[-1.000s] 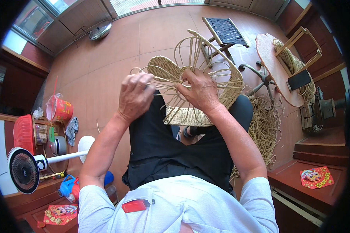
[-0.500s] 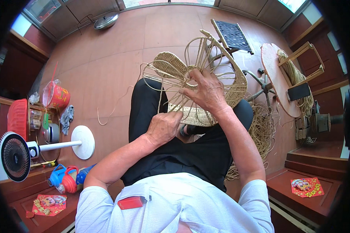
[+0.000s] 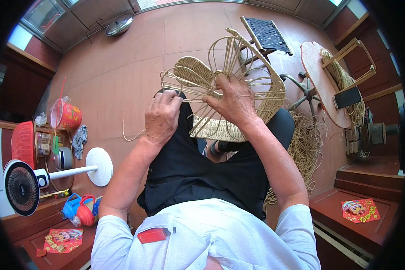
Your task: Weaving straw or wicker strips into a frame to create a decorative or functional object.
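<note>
A half-woven piece of tan rope or straw cord (image 3: 213,130) rests over my knees, with curved woven bands and open loops fanning from a middle knot. My right hand (image 3: 233,100) grips the piece near its middle, thumb and fingers closed on the gathered strands. At the left side, my left hand (image 3: 162,118) is closed with its fingertips on a cord (image 3: 170,83) by the looped ends. A loose tail of cord (image 3: 132,138) trails beside my left forearm. What lies under the fingers is partly hidden.
A heap of loose cord (image 3: 303,155) lies right of my knee. Beyond stand a folding stool (image 3: 267,36), a wheeled base (image 3: 307,92) and a round board (image 3: 312,67) bearing a dark phone (image 3: 348,97). On the left are a white fan (image 3: 99,166), red bucket (image 3: 67,112) and flasks (image 3: 85,210).
My left hand has moved up and to the left, from the piece's near edge to its left looped ends. My right hand stays at the middle. The loose cord tail has shifted.
</note>
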